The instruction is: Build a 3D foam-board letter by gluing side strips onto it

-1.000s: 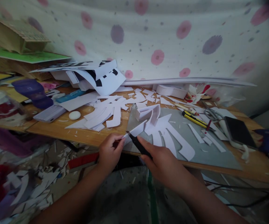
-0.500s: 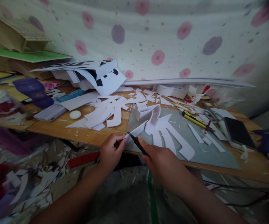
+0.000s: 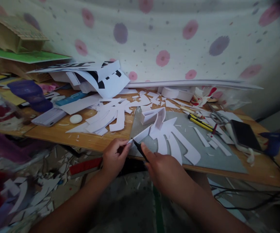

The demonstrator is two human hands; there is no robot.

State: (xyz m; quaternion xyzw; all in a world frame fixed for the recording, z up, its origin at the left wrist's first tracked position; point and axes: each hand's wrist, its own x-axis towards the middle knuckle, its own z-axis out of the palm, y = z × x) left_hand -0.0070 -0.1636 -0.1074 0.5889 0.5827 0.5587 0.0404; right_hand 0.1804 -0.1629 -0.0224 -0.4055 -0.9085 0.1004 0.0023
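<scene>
My left hand (image 3: pixel 115 154) pinches the near end of a white foam-board strip (image 3: pixel 143 133) between thumb and fingers. In my right hand (image 3: pixel 166 168) is a black-handled craft knife (image 3: pixel 140 149), index finger stretched along it. Its tip is at the strip, close to my left fingertips. The strip's far end meets a white cut-out shape with curved prongs (image 3: pixel 185 142), where upright white walls (image 3: pixel 153 116) stand. This piece lies on a grey cutting mat (image 3: pixel 217 159), and the strip's near end reaches over the mat's front left corner.
White scraps (image 3: pixel 106 118) and an egg-shaped white object (image 3: pixel 76 119) lie left on the wooden table (image 3: pixel 57 134). Right are a yellow utility knife (image 3: pixel 200 122), scissors (image 3: pixel 219 117), a phone (image 3: pixel 245 136) and a blue glue gun (image 3: pixel 274 143). A red brush (image 3: pixel 85 166) and offcuts are below.
The knife and my right hand have shifted slightly left and down along the strip, nearer my left fingertips. The whole view has moved a little. Both grips are unchanged.
</scene>
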